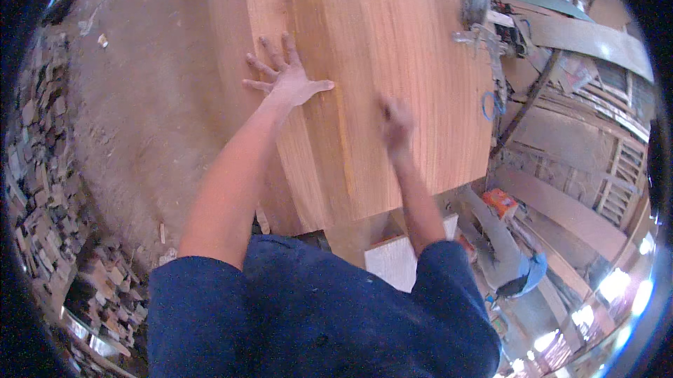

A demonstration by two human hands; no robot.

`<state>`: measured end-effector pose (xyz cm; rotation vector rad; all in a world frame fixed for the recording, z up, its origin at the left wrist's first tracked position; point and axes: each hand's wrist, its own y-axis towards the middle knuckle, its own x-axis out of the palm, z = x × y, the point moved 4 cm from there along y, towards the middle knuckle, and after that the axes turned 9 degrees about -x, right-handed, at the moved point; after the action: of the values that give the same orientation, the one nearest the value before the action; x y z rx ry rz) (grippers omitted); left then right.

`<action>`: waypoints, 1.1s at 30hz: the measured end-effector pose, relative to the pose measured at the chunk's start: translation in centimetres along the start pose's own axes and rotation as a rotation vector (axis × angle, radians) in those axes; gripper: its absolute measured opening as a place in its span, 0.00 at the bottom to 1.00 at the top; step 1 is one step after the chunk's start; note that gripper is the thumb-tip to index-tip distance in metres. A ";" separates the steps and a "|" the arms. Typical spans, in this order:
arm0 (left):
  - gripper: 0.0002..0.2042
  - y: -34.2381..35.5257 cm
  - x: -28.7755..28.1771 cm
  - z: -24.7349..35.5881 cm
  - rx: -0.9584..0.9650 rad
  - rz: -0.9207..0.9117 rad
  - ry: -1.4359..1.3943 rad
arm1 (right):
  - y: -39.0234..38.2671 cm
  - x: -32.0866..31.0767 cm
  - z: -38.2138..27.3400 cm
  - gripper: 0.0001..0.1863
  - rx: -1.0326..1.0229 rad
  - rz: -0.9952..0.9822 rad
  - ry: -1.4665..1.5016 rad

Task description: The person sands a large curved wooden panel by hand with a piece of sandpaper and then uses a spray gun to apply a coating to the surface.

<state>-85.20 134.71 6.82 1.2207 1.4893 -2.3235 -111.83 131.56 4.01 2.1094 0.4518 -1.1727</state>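
Note:
A wide wooden panel of reddish-brown boards with lighter and darker bands lies in front of me. My left hand rests flat on it, fingers spread, holding nothing. To its right, my right hand is curled closed over the panel and blurred by motion. Something small and dark shows at its front, but the blur hides what it is.
Scrap wood blocks are piled along the left on a dusty floor. A can, tools and a blue cord loop sit at the panel's right edge. Beyond are planks, an orange object and a white board.

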 end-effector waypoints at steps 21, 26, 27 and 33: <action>0.72 1.0 2.4 0.4 0.053 0.105 0.016 | 5.9 5.2 5.4 0.04 -0.176 -0.034 -0.284; 0.73 1.3 2.5 -2.0 -0.058 0.135 0.045 | -24.6 -9.7 -4.8 0.13 0.082 -0.383 -0.076; 0.73 1.3 2.3 -1.1 -0.028 0.139 0.045 | -29.1 -13.1 -7.0 0.14 0.139 -0.405 -0.049; 0.70 4.1 4.2 -1.1 0.103 0.251 -0.014 | -27.6 -17.9 -8.2 0.08 0.707 -0.034 0.066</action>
<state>-85.36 134.77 0.86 1.3271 1.1493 -2.2583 -132.56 157.40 11.44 2.7460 0.0968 -1.4284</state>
